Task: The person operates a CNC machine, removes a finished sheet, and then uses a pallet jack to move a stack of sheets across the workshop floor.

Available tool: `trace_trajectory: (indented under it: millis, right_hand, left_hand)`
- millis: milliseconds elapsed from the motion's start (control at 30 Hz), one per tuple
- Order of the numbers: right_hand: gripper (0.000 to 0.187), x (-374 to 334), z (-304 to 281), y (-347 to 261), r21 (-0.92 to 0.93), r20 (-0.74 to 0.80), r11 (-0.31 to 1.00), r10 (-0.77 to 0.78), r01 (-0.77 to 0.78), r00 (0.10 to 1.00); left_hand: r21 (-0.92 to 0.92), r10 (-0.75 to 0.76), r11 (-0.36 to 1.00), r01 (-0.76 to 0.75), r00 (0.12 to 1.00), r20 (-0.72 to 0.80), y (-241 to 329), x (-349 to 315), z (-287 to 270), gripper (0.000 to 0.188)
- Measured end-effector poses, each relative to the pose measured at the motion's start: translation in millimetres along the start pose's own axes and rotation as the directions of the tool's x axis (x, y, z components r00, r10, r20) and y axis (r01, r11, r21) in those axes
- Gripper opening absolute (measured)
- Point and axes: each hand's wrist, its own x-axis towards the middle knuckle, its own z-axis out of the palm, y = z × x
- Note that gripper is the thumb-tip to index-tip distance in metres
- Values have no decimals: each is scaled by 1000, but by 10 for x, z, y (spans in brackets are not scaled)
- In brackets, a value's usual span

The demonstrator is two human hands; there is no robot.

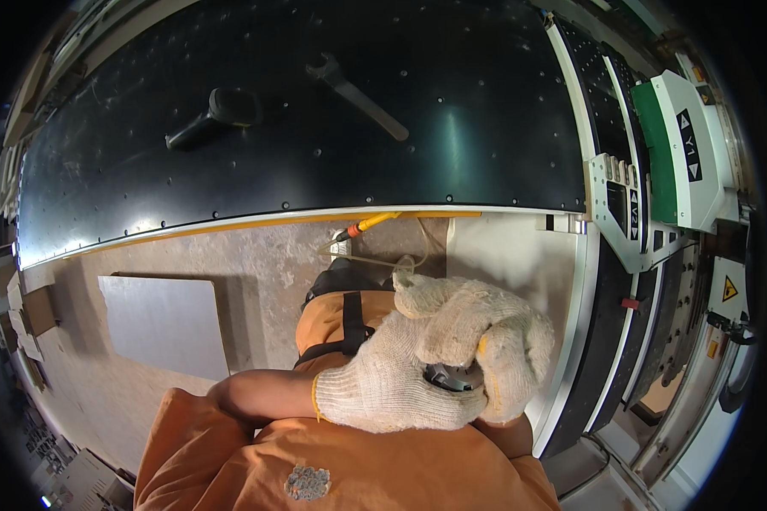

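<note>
Both my hands wear cream knitted work gloves and meet in front of my orange shirt. My left hand [379, 375], reaching in from the left, is closed below a small black and silver object [449, 377]. Over it from the right, my right hand [516, 345] curls its fingers, closed as well. Only part of the small object shows in the gap between the gloves, so its kind cannot be made out. The gloves overlap and hide most of the fingertips.
Ahead stretches a black machine table [281, 170] dotted with screws. An open-ended wrench [362, 98] and a black handheld scanner [217, 115] lie on it. A yellow and red air line [366, 224] hangs at its edge. A pale panel [166, 319] is at left; green-white machinery [677, 149] stands right.
</note>
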Motion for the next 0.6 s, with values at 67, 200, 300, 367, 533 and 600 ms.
trace_trajectory:
  millis: [67, 200, 300, 367, 533, 600]
  right_hand:
    - [30, 43, -6, -75, 2, 83, 999, 35, -35, 996]
    - [27, 82, 4, -156, -2, 189, 997, 80, -81, 979]
    - [25, 43, 49, -41, 21, 120, 1000, -11, 8, 993]
    - [24, 12, 88, 99, 29, 66, 995, -95, 94, 993]
    - [23, 41, 315, 428, 9, -116, 926, -373, 376, 921]
    - [23, 125, 501, 522, -32, -219, 868, -490, 496, 844]
  left_hand:
    - [0, 21, 1000, -21, 1000, -4, -21, -11, 8, 61]
    - [2, 57, 998, -57, 998, -17, -56, -69, 0, 63]
    - [12, 82, 997, -82, 996, -30, -84, -114, -13, 64]
    - [27, 105, 994, -104, 993, -44, -107, -133, -17, 64]
    - [66, 169, 984, -164, 981, -91, -140, -161, -16, 66]
    - [62, 139, 989, -133, 986, -91, -115, -203, -27, 67]
